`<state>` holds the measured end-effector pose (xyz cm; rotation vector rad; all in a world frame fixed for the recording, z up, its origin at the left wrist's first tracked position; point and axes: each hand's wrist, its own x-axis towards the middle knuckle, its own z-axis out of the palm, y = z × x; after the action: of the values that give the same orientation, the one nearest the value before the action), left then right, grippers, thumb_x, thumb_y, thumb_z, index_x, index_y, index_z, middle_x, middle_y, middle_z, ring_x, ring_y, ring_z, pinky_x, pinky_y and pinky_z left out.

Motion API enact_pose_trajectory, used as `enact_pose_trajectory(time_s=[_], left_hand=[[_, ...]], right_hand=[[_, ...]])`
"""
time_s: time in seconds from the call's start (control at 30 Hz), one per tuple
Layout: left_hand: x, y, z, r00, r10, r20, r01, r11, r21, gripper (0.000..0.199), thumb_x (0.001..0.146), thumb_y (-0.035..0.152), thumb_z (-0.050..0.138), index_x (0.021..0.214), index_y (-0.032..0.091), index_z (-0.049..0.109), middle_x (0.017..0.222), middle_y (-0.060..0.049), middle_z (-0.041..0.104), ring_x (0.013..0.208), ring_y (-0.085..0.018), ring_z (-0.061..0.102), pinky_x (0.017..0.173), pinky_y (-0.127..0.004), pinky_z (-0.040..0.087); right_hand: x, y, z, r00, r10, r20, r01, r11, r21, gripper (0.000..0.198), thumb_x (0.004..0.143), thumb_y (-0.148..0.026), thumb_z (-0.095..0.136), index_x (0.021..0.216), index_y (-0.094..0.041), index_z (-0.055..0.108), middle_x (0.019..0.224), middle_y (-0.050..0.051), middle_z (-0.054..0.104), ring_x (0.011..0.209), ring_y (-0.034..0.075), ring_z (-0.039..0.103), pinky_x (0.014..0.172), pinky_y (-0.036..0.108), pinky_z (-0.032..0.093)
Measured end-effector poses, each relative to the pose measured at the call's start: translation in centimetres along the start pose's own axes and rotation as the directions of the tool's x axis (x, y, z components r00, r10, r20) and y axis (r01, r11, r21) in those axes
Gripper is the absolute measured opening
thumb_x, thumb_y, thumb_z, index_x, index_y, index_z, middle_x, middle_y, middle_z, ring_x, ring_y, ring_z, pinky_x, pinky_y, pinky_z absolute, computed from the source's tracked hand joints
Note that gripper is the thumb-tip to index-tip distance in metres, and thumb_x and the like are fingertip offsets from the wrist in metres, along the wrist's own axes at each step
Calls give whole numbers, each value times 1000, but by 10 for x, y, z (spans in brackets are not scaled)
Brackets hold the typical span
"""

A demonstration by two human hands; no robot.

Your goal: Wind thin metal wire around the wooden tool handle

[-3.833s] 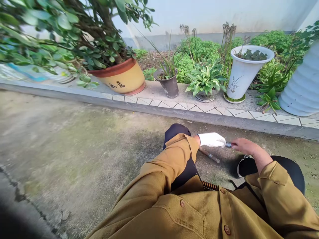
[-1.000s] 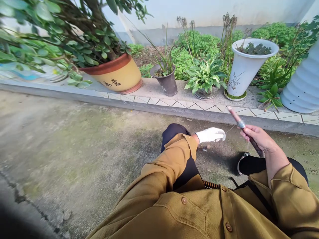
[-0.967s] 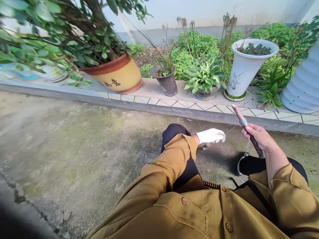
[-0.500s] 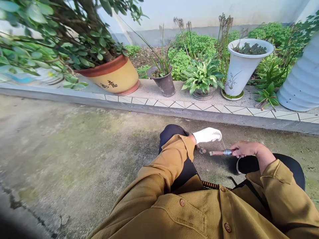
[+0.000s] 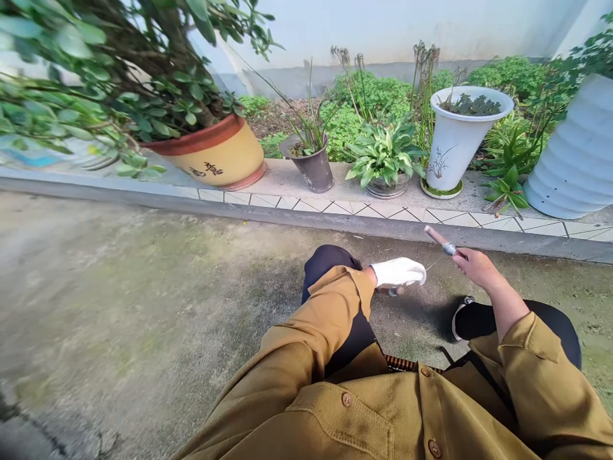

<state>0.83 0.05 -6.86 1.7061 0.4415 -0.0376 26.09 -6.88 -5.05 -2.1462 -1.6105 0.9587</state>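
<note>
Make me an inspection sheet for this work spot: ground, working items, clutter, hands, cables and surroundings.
Surface: rough grey concrete ground, green-tinged patches, a dark crack lower left.
Working items: slim brownish stick wound with a silvery wire coil; another wire-wound stick, mostly hidden below the gloved hand.
Clutter: small yellow speck near the ledge.
Hands: white-gloved left hand, fingers curled at a thin wire strand; bare right hand grips the stick.
Cables: nothing seen, apart from that strand between the hands.
Surroundings: tile-edged ledge bearing a round yellow pot with red-brown rim, a grey-brown tapered pot and a tall white flared pot.
</note>
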Motion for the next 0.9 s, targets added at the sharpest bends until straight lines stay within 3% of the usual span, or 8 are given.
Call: enact_pose_trajectory(time_s=[0.13, 0.27, 0.33, 0.43, 0.5, 0.57, 0.73, 0.9], left_hand=[[-1, 5, 0, 1000, 6, -4, -6, 998, 56, 19, 86, 32, 59, 82, 14, 66, 67, 1, 57, 58, -9, 46, 59, -22, 37], [1, 3, -1, 999, 14, -52, -11, 998, 63, 17, 86, 29, 59, 82, 13, 65, 73, -1, 60, 62, -9, 48, 62, -22, 39], [1, 2, -3, 997, 30, -73, -26, 998, 60, 18, 88, 29, 56, 84, 13, 65, 75, -2, 60, 64, -9, 49, 63, -22, 40], [2, -1, -7, 990, 42, -137, -40, 999, 21, 21, 91, 32, 50, 89, 15, 63, 73, 0, 57, 63, -9, 50, 61, -21, 41], [2, -2, -8, 989, 5, -148, -3, 1000, 10, 23, 92, 34, 48, 92, 16, 63, 70, 2, 54, 58, -8, 47, 56, -20, 39], [3, -4, -6, 994, -54, -96, 56, 998, 20, 24, 92, 36, 48, 92, 18, 64, 68, 3, 53, 54, -7, 44, 51, -19, 35], [2, -6, 1, 997, -55, 47, 59, 994, -86, 27, 91, 42, 51, 91, 18, 63, 62, 4, 50, 51, -8, 43, 49, -20, 33], [-1, -1, -1, 999, 24, 48, -22, 999, -42, 26, 90, 38, 53, 89, 15, 65, 63, 3, 51, 55, -8, 45, 55, -20, 34]], right_hand=[[-8, -8, 9, 937, 62, 344, 55, 946, -319, 16, 83, -28, 55, 81, -20, 69, 70, 6, 65, 63, 18, 57, 60, 29, 37], [-23, -21, 10, 636, -34, 771, 139, 988, -71, 17, 79, -36, 64, 78, -19, 67, 63, 0, 59, 55, 13, 50, 54, 26, 36], [-29, -24, 3, 566, -226, 793, 146, 974, 173, 29, 80, -46, 66, 84, -18, 66, 67, -1, 59, 58, 12, 49, 55, 25, 37], [-32, -23, -11, 736, -412, 538, 125, 863, 490, 38, 85, -55, 61, 88, -17, 63, 74, -1, 57, 61, 11, 46, 58, 24, 38], [-29, -19, -16, 889, -373, 266, 128, 760, 637, 39, 85, -57, 60, 87, -18, 60, 74, 0, 54, 59, 10, 43, 56, 25, 37], [-22, -12, -16, 962, -263, 71, 136, 691, 710, 39, 83, -58, 60, 90, -19, 60, 74, 0, 54, 57, 11, 42, 55, 25, 37], [-1, 1, -5, 998, 24, -59, -10, 974, 226, 26, 86, -44, 53, 84, -19, 63, 71, 4, 62, 58, 15, 51, 56, 28, 38], [-2, -3, 6, 990, 48, 135, 4, 932, -362, 27, 91, -31, 49, 101, -20, 71, 89, 12, 71, 75, 21, 62, 61, 29, 37]])
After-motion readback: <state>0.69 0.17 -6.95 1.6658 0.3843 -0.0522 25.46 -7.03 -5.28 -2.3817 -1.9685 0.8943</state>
